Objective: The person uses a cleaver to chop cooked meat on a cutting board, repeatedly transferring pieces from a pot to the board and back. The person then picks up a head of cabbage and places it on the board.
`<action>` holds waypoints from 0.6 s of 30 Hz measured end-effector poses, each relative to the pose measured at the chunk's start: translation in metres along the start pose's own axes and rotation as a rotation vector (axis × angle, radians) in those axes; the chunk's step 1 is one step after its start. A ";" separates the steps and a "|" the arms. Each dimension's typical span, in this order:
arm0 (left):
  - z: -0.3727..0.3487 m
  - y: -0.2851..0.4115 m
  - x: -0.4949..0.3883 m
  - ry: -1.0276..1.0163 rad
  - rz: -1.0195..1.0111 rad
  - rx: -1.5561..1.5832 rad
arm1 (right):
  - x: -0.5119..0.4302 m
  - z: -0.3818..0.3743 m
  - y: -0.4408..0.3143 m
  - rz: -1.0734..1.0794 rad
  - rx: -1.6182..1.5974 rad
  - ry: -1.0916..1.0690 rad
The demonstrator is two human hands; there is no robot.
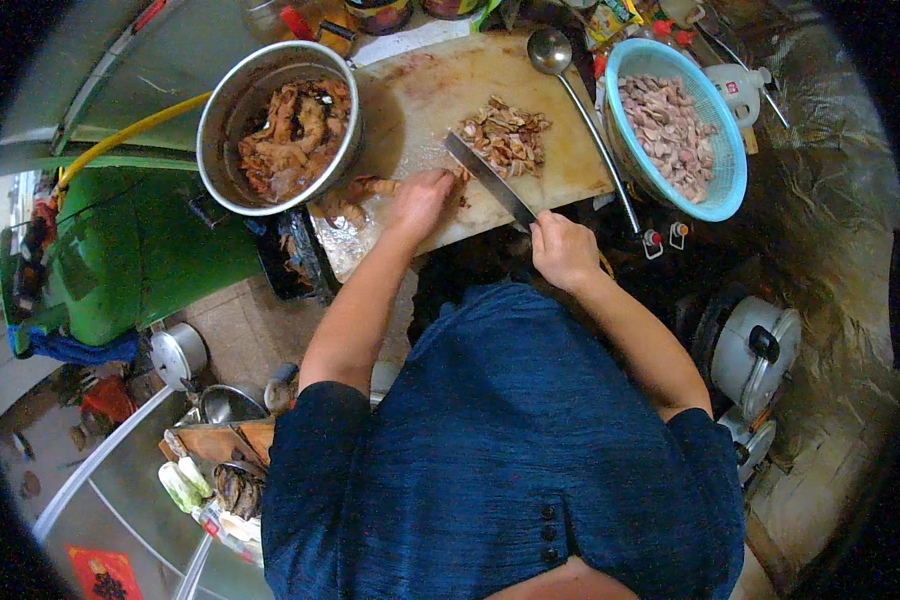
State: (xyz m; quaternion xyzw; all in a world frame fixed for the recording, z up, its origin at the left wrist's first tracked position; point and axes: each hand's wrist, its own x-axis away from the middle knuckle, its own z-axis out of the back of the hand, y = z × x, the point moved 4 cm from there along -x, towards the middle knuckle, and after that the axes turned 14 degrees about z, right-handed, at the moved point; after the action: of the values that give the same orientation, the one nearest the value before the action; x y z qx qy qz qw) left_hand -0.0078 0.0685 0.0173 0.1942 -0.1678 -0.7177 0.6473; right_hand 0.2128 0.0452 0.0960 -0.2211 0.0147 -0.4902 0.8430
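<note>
My right hand (565, 250) grips the handle of a kitchen knife (493, 180), its blade slanting up and left across the cutting board (570, 161). Just left of the blade, my left hand (425, 196) presses on a piece of brown cooked meat (379, 186), fingers curled; much of the piece is hidden under the hand. Beyond the blade lies a heap of sliced meat (506, 139). More brown meat (343, 212) rests on the board's near left part.
A metal pot (204, 142) of brown meat stands at the board's left. A steel ladle (598, 139) lies along its right side, beside a blue plastic colander (736, 161) of pale cut pieces. Jars and a seasoning packet (613, 22) sit behind. Lidded pots (754, 352) stand at lower right.
</note>
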 end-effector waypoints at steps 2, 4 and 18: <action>-0.001 0.005 -0.004 0.037 0.009 0.024 | 0.003 -0.001 -0.001 0.024 0.052 -0.022; -0.004 0.007 -0.007 -0.011 0.069 -0.034 | 0.005 -0.006 -0.001 -0.028 0.096 -0.147; -0.010 -0.001 0.000 0.059 0.046 0.032 | -0.028 -0.018 -0.018 0.073 0.171 -0.150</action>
State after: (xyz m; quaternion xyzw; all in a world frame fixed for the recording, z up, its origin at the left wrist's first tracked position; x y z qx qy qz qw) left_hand -0.0035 0.0687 0.0083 0.2218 -0.1644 -0.6937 0.6653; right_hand 0.1789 0.0546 0.0809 -0.1836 -0.0824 -0.4406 0.8748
